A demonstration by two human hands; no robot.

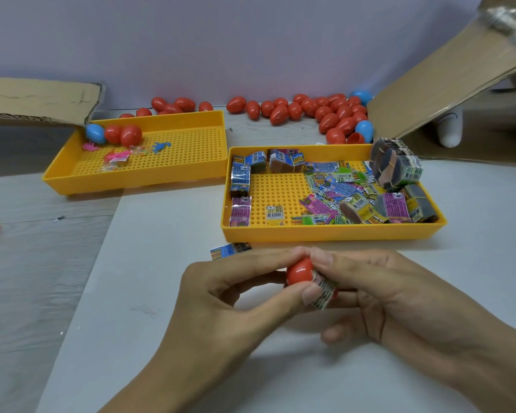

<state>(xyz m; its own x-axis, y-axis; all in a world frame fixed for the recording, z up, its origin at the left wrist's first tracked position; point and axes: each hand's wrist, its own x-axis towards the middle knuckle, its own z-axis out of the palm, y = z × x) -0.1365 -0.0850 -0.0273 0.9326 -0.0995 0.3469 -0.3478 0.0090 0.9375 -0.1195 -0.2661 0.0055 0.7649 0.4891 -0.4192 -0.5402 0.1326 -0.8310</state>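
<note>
A red plastic egg (299, 271) is held over the white table near the front, between both hands. My left hand (221, 296) pinches its left half with thumb and fingers. My right hand (382, 290) grips the right side, and a folded printed paper leaflet (323, 293) sticks out at the seam under my thumbs. The egg's right half is mostly hidden by my fingers. Another small leaflet (230, 251) lies on the table just behind my left hand.
A yellow tray (334, 232) straight ahead holds several leaflets and banded bundles. A second yellow tray (137, 181) at back left holds three eggs and small toys. Several red and blue eggs (310, 110) lie along the wall. Cardboard flaps stand left and right (447, 84).
</note>
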